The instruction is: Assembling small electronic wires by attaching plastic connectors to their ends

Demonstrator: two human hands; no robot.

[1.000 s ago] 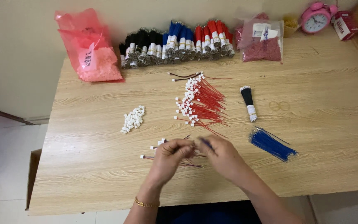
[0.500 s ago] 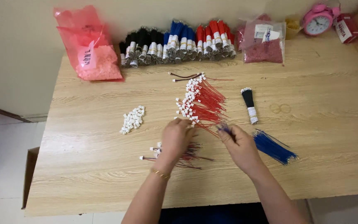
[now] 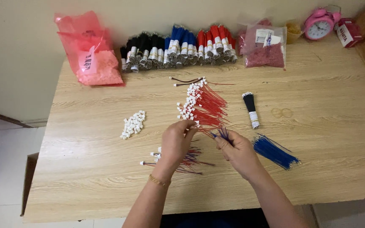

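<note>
On the wooden worktop (image 3: 85,177), a small heap of white connectors (image 3: 133,124) lies left of centre. The left hand (image 3: 175,141), wrist bent and fingers curled, pinches a white-tipped red wire (image 3: 205,120) at the lower edge of the red wire pile (image 3: 203,103). Just right, the right hand (image 3: 237,150) grips a few blue wires (image 3: 221,134) between thumb and fingers. Loose blue wires (image 3: 274,151) lie further right.
</note>
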